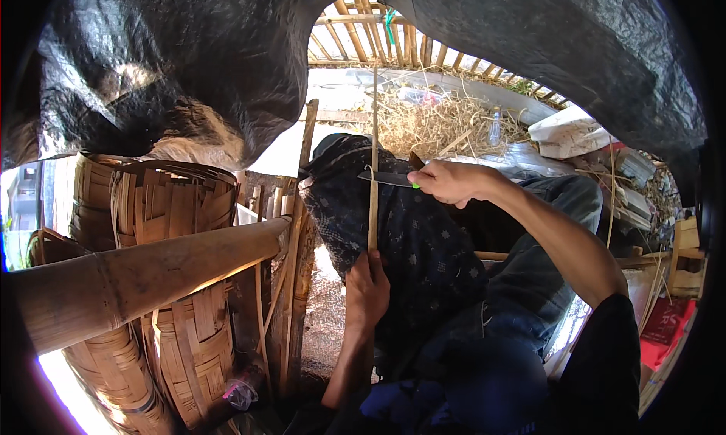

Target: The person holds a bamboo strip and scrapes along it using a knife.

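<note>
A long, thin bamboo strip stands lengthwise in front of me, running from my lap toward the far fence. My left hand is closed around its near part. In my right hand is a knife with a dark blade and a bit of bright green by the grip. The blade lies crosswise against the strip, and a small pale curl shows at that spot. A dark patterned cloth covers my lap beneath the strip.
A thick bamboo pole juts in from the left, beside woven bamboo baskets. Black plastic sheeting hangs overhead. Beyond my legs lie a heap of shavings and a clear bottle. A red bag is at the right.
</note>
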Tool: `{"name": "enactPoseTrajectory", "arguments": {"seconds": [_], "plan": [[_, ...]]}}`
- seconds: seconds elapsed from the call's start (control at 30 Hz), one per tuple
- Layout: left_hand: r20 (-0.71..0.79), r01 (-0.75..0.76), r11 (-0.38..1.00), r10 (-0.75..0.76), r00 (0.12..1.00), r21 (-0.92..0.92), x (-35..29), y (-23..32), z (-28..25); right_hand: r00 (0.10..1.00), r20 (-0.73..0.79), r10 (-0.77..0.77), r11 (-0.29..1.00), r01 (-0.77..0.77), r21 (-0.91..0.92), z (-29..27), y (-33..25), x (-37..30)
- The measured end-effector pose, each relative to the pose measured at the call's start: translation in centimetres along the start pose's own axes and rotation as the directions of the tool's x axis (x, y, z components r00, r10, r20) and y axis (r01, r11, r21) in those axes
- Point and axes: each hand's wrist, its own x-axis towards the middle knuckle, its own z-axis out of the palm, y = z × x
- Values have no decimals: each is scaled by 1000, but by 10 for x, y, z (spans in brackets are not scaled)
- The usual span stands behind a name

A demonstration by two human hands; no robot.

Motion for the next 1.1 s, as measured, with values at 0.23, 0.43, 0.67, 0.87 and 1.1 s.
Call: {"name": "enactPoseTrajectory", "arguments": {"seconds": [0.23, 0.43, 0.67, 0.87, 1.1], "plan": [[0, -7, 997, 7, 1000, -72, 0, -12, -3, 960, 268, -80, 951, -8, 310, 19, -12, -9], [63, 88, 995, -84, 994, -52, 0, 1, -9, 527, -494, -692, 722, 507, -470, 14, 9, 14], [16, 7, 997, -6, 1000, -72, -2, -13, -6, 790, -385, -478, 866, 348, -360, 38, 5, 1], [43, 80, 988, -74, 996, -134, -1, -17, -10, 968, -129, -216, 891, 249, 381, 18, -7, -9], [457, 534, 727, -334, 824, -431, 8, -11, -37, 721, -506, -474, 873, 460, -162, 15, 2, 14]]}}
